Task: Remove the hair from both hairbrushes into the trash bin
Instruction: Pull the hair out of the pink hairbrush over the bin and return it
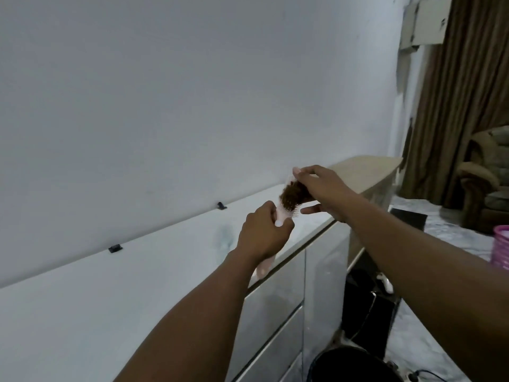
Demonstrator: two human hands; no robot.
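Note:
A pale pink hairbrush (283, 208) is held in the air above the white cabinet top (137, 271), its bristles facing right. My left hand (261, 235) is closed around its handle, whose end (263, 267) sticks out below the wrist. A brown clump of hair (293, 195) sits in the bristles. My right hand (322, 188) is over the brush head, fingers on the hair clump. A black trash bin (352, 365) stands on the floor below, at the bottom edge of view. No second hairbrush is in view.
The white cabinet has glossy drawer fronts (275, 312) and two small black clips (115, 248) by the wall. A beige table (366, 169) adjoins it on the right. A pink basket (501, 249), brown curtain (454, 92) and an armchair (487, 183) are at the right.

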